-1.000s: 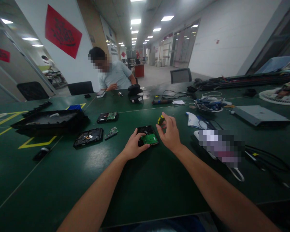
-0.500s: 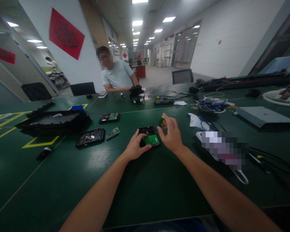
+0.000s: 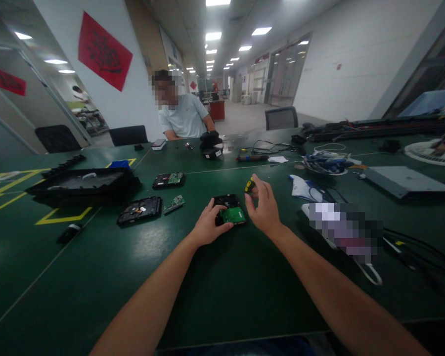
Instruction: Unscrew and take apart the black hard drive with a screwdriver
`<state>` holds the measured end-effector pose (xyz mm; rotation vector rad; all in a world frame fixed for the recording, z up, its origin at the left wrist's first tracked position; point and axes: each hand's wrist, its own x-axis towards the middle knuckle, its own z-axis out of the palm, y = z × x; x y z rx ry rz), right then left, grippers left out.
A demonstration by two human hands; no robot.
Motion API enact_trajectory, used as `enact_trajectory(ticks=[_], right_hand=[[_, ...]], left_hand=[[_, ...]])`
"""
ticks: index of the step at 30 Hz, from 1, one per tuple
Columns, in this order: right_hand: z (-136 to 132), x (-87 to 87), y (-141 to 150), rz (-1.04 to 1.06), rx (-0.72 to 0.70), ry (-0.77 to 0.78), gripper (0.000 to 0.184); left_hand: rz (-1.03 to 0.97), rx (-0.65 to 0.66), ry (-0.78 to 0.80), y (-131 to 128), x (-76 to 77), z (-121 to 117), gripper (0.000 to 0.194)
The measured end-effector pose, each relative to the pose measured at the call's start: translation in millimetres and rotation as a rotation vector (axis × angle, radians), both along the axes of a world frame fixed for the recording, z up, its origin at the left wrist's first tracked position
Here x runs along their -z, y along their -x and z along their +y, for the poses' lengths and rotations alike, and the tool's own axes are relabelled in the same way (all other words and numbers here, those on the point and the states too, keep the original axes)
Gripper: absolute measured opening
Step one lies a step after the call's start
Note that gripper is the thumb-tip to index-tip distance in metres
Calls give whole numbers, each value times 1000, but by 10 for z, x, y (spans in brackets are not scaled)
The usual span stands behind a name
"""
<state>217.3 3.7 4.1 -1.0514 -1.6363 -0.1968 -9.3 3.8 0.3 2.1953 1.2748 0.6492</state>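
Note:
A black hard drive with a green circuit board lies on the green table. My left hand grips the drive's left edge, fingers curled over it. My right hand hovers just right of the drive, its fingers pinched on a small screwdriver with a yellow and black handle, held upright over the drive's right side.
Two more opened drives and a loose board lie to the left, beside a black tray. Cables, a bowl of parts and a grey box sit to the right. A person sits across the table.
My right hand has shifted slightly with the screwdriver above the drive. My left hand stays on the drive. The person opposite has sat up a little.

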Motion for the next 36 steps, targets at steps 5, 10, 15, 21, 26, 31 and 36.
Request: enact_trajectory(ticks=[5, 10, 15, 21, 26, 31, 36], right_hand=[[-8, -12, 4, 2, -14, 3, 61], [-7, -21, 3, -10, -4, -11, 62], [-6, -21, -13, -18, 7, -30, 58], [-16, -35, -3, -27, 1, -46, 59], [-25, -40, 2, -15, -13, -42, 58], [-21, -29, 0, -15, 5, -24, 60], [-24, -28, -15, -16, 4, -2, 62]], left_hand=[[25, -2, -2, -8, -11, -6, 58], [23, -3, -12, -12, -7, 0, 58], [-6, -1, -6, 1, 18, 13, 58], [-14, 6, -12, 6, 28, 15, 58], [-20, 9, -14, 6, 20, 10, 58], [-20, 2, -9, 6, 17, 11, 58], [-5, 1, 0, 3, 2, 3, 59]])
